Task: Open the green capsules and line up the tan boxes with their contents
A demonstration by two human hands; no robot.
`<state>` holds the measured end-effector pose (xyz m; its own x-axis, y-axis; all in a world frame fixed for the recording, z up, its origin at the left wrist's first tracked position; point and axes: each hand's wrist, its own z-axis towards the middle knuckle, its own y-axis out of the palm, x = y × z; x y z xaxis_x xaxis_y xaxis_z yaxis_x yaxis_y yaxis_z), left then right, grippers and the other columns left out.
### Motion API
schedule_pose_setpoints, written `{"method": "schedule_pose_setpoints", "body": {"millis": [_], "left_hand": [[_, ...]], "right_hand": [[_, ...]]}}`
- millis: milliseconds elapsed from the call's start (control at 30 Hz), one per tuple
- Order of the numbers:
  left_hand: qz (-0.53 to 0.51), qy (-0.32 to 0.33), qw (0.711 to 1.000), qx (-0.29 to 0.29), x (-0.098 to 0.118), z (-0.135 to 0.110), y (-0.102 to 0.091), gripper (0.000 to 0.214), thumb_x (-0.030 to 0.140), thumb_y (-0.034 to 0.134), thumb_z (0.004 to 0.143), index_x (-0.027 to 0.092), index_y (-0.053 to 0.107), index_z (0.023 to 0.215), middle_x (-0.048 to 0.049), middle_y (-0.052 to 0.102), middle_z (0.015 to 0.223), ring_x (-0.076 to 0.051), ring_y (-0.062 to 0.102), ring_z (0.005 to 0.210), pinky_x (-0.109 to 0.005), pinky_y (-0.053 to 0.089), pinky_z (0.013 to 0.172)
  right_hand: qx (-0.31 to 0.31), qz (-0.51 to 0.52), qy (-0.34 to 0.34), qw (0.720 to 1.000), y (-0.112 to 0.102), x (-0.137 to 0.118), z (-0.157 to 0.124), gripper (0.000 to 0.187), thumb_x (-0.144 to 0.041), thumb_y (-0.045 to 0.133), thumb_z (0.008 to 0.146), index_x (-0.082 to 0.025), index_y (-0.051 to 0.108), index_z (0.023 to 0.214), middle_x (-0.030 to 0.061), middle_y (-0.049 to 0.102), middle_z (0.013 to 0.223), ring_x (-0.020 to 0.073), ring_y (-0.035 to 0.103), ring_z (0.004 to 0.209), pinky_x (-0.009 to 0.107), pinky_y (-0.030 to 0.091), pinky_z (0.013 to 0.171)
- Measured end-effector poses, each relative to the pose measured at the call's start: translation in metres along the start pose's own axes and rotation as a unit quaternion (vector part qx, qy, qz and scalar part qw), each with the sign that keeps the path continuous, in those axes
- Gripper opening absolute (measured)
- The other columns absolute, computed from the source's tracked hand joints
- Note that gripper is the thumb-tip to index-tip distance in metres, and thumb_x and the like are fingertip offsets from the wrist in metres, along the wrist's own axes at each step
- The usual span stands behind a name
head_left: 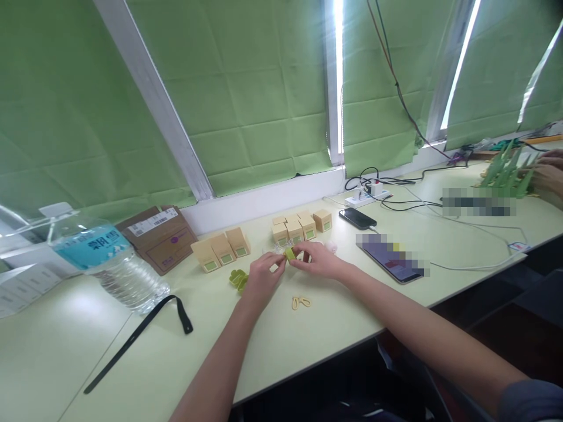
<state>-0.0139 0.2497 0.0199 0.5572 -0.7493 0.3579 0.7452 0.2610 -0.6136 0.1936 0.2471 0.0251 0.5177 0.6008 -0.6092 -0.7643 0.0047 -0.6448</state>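
Note:
My left hand (264,274) is closed in a pinch at the left edge of a small yellow-green piece (290,254). From the other side, the thumb and fingers of my right hand (320,261) grip the same piece, so both hands meet on it just above the table. Its exact kind is too small to make out. Beside my left wrist lie green clover-shaped pieces (238,280), partly covered by that hand. Two pale yellow loops, joined like a bow (301,302), rest on the table below my hands. Something pink (331,247) shows just behind my right hand.
Small kraft boxes (308,227) stand behind my hands, with more open-lidded boxes (226,257) to the left. Further left are a large water bottle (118,264), a cardboard box (160,240) and a black strap (145,328). Phones (358,218), cables and another person's hands (549,176) are right.

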Motion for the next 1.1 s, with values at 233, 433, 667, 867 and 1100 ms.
{"method": "schedule_pose_setpoints", "body": {"millis": [233, 433, 667, 867, 1100], "left_hand": [[-0.003, 0.0, 1.0, -0.006, 0.0, 0.0, 0.0, 0.015, 0.025, 0.06, 0.09, 0.022, 0.074, 0.085, -0.0037, 0.073, 0.081, -0.016, 0.067, 0.072, -0.03, 0.054, 0.071], [-0.002, -0.003, 1.0, 0.003, -0.001, 0.001, 0.001, 0.015, 0.026, 0.059, 0.09, 0.021, 0.073, 0.087, -0.004, 0.073, 0.082, -0.016, 0.066, 0.073, -0.03, 0.053, 0.071], [-0.005, -0.044, 0.999, -0.003, -0.003, 0.002, 0.004, 0.013, 0.023, 0.062, 0.087, 0.021, 0.068, 0.098, -0.0033, 0.073, 0.091, -0.017, 0.067, 0.081, -0.032, 0.053, 0.079], [-0.018, -0.071, 0.996, -0.045, 0.002, 0.0, 0.003, 0.044, 0.022, 0.065, 0.084, 0.026, 0.055, 0.127, -0.0017, 0.069, 0.099, -0.017, 0.064, 0.086, -0.033, 0.051, 0.083], [-0.028, -0.048, 0.995, -0.078, 0.012, -0.001, 0.003, 0.047, 0.023, 0.062, 0.087, 0.026, 0.054, 0.133, -0.0068, 0.066, 0.118, -0.019, 0.062, 0.093, -0.036, 0.051, 0.086]], "right_hand": [[-0.007, 0.001, 0.001, 1.0, 0.001, 0.002, 0.001, 0.023, -0.043, 0.063, 0.088, -0.021, 0.066, 0.089, 0.0029, 0.069, 0.091, 0.0143, 0.06, 0.068, 0.028, 0.043, 0.063], [-0.01, 0.015, 0.006, 1.0, 0.001, 0.001, 0.002, 0.025, -0.045, 0.063, 0.089, -0.022, 0.07, 0.09, 0.003, 0.071, 0.091, 0.0141, 0.059, 0.067, 0.028, 0.044, 0.064], [0.009, 0.0, 0.024, 1.0, 0.001, -0.001, 0.002, 0.024, -0.042, 0.066, 0.087, -0.02, 0.067, 0.098, 0.0049, 0.069, 0.098, 0.0147, 0.06, 0.068, 0.029, 0.046, 0.064], [0.001, -0.007, 0.025, 1.0, 0.002, 0.0, 0.001, 0.025, -0.04, 0.068, 0.086, -0.02, 0.064, 0.1, 0.005, 0.066, 0.1, 0.015, 0.06, 0.07, 0.03, 0.047, 0.066], [-0.017, 0.037, -0.007, 0.999, -0.001, -0.007, -0.001, 0.018, -0.032, 0.059, 0.091, -0.021, 0.066, 0.105, 0.0046, 0.067, 0.1, 0.0161, 0.061, 0.077, 0.029, 0.049, 0.068]]}}
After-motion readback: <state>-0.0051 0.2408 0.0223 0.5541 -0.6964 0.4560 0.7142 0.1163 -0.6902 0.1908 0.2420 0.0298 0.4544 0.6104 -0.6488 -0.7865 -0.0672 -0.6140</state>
